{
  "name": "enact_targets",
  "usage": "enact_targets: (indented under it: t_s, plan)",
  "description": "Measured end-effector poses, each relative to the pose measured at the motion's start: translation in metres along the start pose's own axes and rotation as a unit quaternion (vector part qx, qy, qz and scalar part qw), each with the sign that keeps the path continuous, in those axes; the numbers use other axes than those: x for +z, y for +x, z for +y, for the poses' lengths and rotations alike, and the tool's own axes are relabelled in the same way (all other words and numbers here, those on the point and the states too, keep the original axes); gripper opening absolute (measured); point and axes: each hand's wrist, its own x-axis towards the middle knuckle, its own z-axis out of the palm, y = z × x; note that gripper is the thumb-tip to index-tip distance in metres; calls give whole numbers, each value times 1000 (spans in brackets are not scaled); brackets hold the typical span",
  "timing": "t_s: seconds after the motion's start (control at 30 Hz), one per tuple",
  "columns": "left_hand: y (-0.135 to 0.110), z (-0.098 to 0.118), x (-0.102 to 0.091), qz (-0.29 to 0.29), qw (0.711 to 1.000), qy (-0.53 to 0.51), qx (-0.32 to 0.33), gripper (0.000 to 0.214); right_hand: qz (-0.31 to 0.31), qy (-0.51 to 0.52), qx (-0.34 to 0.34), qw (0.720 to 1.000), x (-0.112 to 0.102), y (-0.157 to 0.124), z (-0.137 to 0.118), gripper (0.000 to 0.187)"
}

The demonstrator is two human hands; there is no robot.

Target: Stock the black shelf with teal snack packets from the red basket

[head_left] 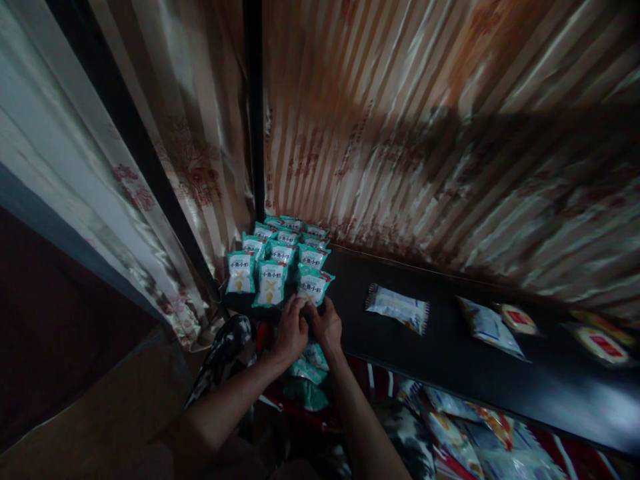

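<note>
Small green-and-white snack bags (271, 283) stand in three rows at the left end of a black shelf (350, 267). The front bag of the right-hand row, a snack bag (313, 285) with dark lettering, leans upright above my fingertips. My left hand (293, 331) pinches its lower left edge with curled fingers. At its lower right edge, my right hand (327, 327) is closed in the same way. The bottom of that bag is hidden behind both hands. Below my wrists, more green snack bags (307, 370) lie in a heap near my lap.
A blue-and-white packet (397, 308) lies on the shelf to the right, with another packet (490, 327) and round red-labelled packs (519, 319) beyond. Several loose packets (490, 427) sit below the front edge. Pleated curtains (400, 133) and a dark post (254, 107) stand behind.
</note>
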Motion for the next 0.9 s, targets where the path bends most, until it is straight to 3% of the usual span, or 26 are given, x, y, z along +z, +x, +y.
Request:
enact_targets:
  t_s: [0.43,0.9]
  plan:
    - [10,-8,4,-3,998,47,31,52,9,30,6,999,4,12,-3,52]
    - [10,-12,6,2,997,76,35,54,21,41,-51,998,14,20,8,53]
